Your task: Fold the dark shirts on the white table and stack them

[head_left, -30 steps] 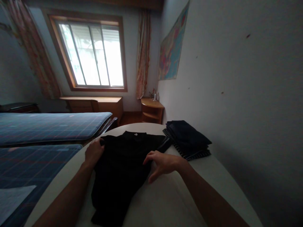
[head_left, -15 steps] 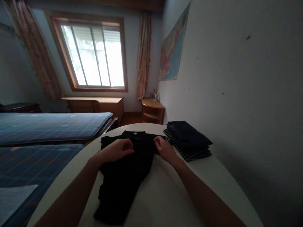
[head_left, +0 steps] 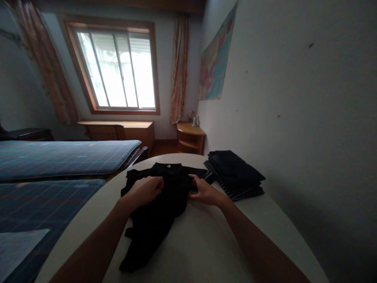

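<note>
Near end pulled farther away, the black shirt (head_left: 167, 202) lies more rumpled on the white table (head_left: 215, 245); left hand (head_left: 146, 190) curls over it, grip unclear; right hand (head_left: 205, 191), digits parted, is at its right edge.

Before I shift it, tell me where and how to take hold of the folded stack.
Probably at the near edge of the folded stack, coming from your side, grip under the striped bottom layer: it lies flat, the black shirt crowds its left, and the wall rises to its right.
</note>
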Motion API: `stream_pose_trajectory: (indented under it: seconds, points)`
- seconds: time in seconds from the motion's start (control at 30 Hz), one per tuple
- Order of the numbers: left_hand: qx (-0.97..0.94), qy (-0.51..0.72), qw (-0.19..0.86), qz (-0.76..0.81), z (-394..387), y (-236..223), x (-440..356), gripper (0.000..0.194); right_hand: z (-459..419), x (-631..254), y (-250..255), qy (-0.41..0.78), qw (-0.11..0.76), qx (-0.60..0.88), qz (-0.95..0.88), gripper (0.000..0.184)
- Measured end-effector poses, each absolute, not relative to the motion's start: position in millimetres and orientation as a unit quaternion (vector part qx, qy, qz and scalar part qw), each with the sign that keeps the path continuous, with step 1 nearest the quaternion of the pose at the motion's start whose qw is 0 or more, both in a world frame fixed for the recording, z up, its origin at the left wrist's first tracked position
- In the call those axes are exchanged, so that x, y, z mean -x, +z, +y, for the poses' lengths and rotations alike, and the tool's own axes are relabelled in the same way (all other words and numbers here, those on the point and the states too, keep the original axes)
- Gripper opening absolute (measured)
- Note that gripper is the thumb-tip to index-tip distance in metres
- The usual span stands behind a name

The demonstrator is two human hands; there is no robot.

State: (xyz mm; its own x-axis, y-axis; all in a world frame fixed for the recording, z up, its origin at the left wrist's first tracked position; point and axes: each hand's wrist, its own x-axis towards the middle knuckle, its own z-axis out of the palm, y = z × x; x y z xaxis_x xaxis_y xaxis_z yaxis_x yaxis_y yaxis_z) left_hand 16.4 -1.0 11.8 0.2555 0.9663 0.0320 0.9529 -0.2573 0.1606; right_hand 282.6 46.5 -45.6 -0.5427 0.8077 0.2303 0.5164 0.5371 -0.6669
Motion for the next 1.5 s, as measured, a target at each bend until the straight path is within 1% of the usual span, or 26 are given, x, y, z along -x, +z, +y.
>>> stream_pose_trajectory:
  seconds: [0.03,0.13,0.17,0.2,0.3,0.33,0.37,0.43,0.5,0.57,0.63,0.7,0.73,0.77,0.87,0.9,0.97,1.07,1.13,1.23,1.27,1.33,1.43,1.5]
  points:
    - [-0.774,0.095,0.032,0.625,2,13,-15,0.014,45,-283,-43,0.269,0.256,0.408,-0.834,0.079]
    - [-0.737,0.182,0.0,0.651,10,9,-15,0.013,39,-279,-36,0.288,0.228,0.442,-0.818,0.06]
    - [-0.733,0.199,0.003,0.65,13,6,-15,0.012,36,-277,-35,0.303,0.224,0.443,-0.813,0.057]
    - [-0.733,0.209,0.012,0.647,16,2,-16,0.011,33,-274,-34,0.316,0.223,0.438,-0.811,0.058]
    - [-0.741,0.215,0.057,0.634,22,-12,-16,0.006,22,-260,-37,0.306,0.225,0.423,-0.823,0.08]
    - [-0.744,0.209,0.072,0.631,23,-14,-16,0.004,19,-255,-38,0.287,0.224,0.426,-0.828,0.083]
    - [-0.748,0.2,0.085,0.627,23,-16,-16,0.005,16,-250,-40,0.264,0.222,0.434,-0.832,0.08]
    - [-0.759,0.177,0.109,0.617,19,-15,-15,0.014,13,-241,-41,0.226,0.224,0.45,-0.834,0.059]
    - [-0.773,0.141,0.145,0.601,12,-10,-16,0.025,13,-236,-40,0.219,0.241,0.459,-0.826,0.039]
    - [-0.792,0.087,0.202,0.57,2,-2,-17,0.037,16,-236,-37,0.233,0.28,0.456,-0.812,0.03]
    - [-0.808,0.036,0.243,0.536,-7,3,-20,0.05,21,-239,-33,0.248,0.336,0.444,-0.793,0.027]
    - [-0.821,0.012,0.244,0.517,-14,5,-25,0.061,26,-245,-29,0.262,0.39,0.434,-0.769,0.023]
    - [-0.827,0.011,0.232,0.511,-15,4,-27,0.061,28,-247,-26,0.269,0.412,0.432,-0.755,0.023]
    - [-0.834,0.014,0.218,0.506,-16,3,-29,0.054,30,-249,-24,0.275,0.431,0.433,-0.742,0.022]
    - [-0.854,0.039,0.18,0.486,-14,0,-35,0.021,35,-256,-18,0.277,0.476,0.445,-0.706,0.023]
    - [-0.859,0.048,0.17,0.481,-14,0,-36,0.015,36,-258,-15,0.27,0.49,0.449,-0.697,0.023]
    - [-0.857,0.064,0.148,0.49,-13,3,-38,0.014,39,-263,-10,0.242,0.518,0.46,-0.68,0.022]
    - [-0.822,0.11,0.102,0.549,-11,12,-39,0.016,43,-275,-1,0.203,0.558,0.471,-0.652,0.02]
    - [-0.778,0.175,0.076,0.598,-8,18,-38,0.018,47,-285,4,0.2,0.578,0.478,-0.63,0.021]
    - [-0.706,0.294,0.063,0.641,-2,24,-35,0.019,52,-298,9,0.213,0.597,0.479,-0.608,0.025]
    - [-0.689,0.317,0.061,0.649,0,24,-33,0.019,53,-301,9,0.22,0.595,0.474,-0.61,0.025]
    - [-0.672,0.324,0.049,0.664,3,22,-30,0.015,53,-302,10,0.245,0.57,0.464,-0.632,0.023]
    - [-0.672,0.278,0.05,0.684,6,15,-26,0.013,47,-298,9,0.3,0.468,0.455,-0.695,0.021]
    - [-0.675,0.252,0.091,0.688,9,8,-23,0.016,39,-293,7,0.308,0.384,0.441,-0.751,0.024]
